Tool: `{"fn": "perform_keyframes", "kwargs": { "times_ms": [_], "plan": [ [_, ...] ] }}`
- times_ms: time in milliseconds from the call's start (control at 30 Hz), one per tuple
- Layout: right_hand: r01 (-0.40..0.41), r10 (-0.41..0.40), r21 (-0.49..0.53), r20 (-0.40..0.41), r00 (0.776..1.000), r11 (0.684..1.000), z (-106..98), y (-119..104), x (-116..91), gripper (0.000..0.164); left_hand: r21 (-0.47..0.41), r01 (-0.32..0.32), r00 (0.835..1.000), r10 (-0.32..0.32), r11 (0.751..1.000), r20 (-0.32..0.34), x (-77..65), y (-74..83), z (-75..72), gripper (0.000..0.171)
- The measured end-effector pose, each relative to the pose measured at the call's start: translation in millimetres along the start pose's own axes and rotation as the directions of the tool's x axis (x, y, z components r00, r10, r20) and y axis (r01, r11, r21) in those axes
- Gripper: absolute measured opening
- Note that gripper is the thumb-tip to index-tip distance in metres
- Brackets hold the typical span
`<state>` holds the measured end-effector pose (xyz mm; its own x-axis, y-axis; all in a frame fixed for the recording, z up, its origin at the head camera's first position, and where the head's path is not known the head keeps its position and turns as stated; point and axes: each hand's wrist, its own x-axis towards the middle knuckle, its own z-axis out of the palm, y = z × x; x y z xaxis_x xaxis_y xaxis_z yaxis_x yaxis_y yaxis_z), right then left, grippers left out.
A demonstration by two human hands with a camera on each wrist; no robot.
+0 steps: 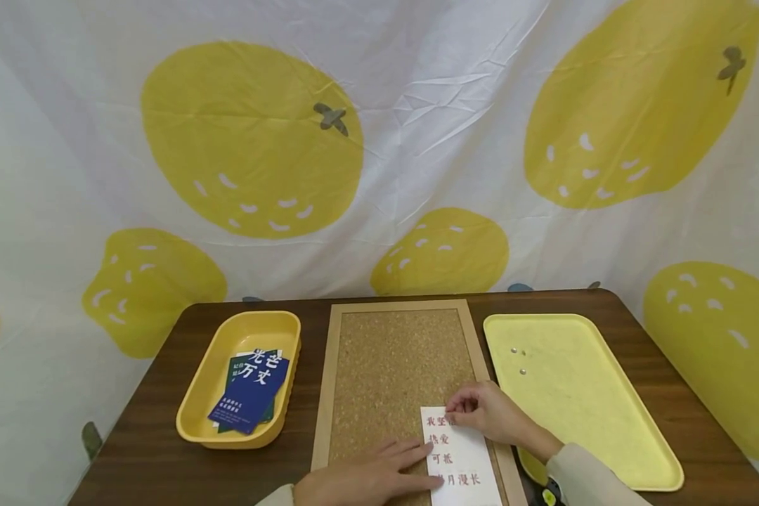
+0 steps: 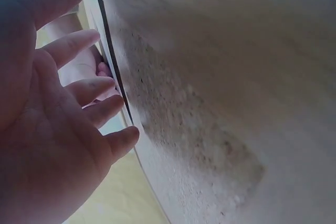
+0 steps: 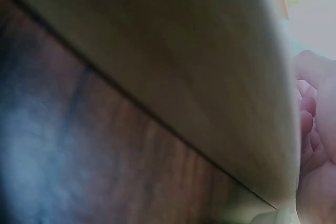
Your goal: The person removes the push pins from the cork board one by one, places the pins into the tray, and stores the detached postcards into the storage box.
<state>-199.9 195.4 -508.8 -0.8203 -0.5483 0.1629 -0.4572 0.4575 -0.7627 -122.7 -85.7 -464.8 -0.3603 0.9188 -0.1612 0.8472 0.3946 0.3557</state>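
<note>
A white card [image 1: 462, 467] with red Chinese characters lies over the lower right of a wood-framed corkboard [image 1: 395, 358]. At the card's top edge, my right hand [image 1: 493, 414] has thumb and forefinger together, pinching what appears to be a thumbtack, mostly hidden by the fingertips. My left hand [image 1: 376, 474] rests on the cork with fingers stretched out, and its fingertips lie on the card's left edge. In the left wrist view the left hand [image 2: 63, 103] shows spread fingers. Curled fingers of the right hand [image 3: 315, 124] show at the right wrist view's edge.
To the right lies a yellow tray [image 1: 582, 407] with a few small metallic thumbtacks [image 1: 522, 372]. A yellow basket [image 1: 196, 404] on the left holds several cards, a blue card [image 1: 249, 393] uppermost. A lemon-print curtain [image 1: 405, 140] hangs behind the dark wooden table [image 1: 139, 429].
</note>
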Motion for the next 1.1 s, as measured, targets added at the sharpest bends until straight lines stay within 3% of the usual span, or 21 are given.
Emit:
{"fn": "perform_keyframes", "kwargs": {
  "times_ms": [267, 567, 767, 1100],
  "plan": [
    [0.001, -0.001, -0.001, -0.018, 1.0, 1.0, 1.9, 0.5, 0.2, 0.013, 0.013, -0.012, 1.0, 0.012, 1.0, 0.026, 2.8, -0.5, 0.6, 0.06],
    [-0.006, 0.005, -0.007, -0.013, 1.0, 1.0, 1.1, -0.6, 1.3, 0.013, -0.057, 0.042, 0.993, -0.036, 0.997, 0.108, 7.2, -0.9, -5.0, 0.061],
    [-0.009, 0.009, -0.007, -0.011, 1.0, 1.0, 1.6, 0.1, 0.9, 0.013, -0.006, 0.035, 0.995, -0.034, 0.999, 0.097, 8.3, -0.1, -4.2, 0.06],
    [-0.023, 0.023, 0.007, 0.007, 1.0, 1.0, 1.3, -2.4, -0.2, 0.007, -0.012, 0.031, 0.995, -0.029, 0.999, 0.095, 8.2, 0.5, -3.5, 0.06]
  ]
}}
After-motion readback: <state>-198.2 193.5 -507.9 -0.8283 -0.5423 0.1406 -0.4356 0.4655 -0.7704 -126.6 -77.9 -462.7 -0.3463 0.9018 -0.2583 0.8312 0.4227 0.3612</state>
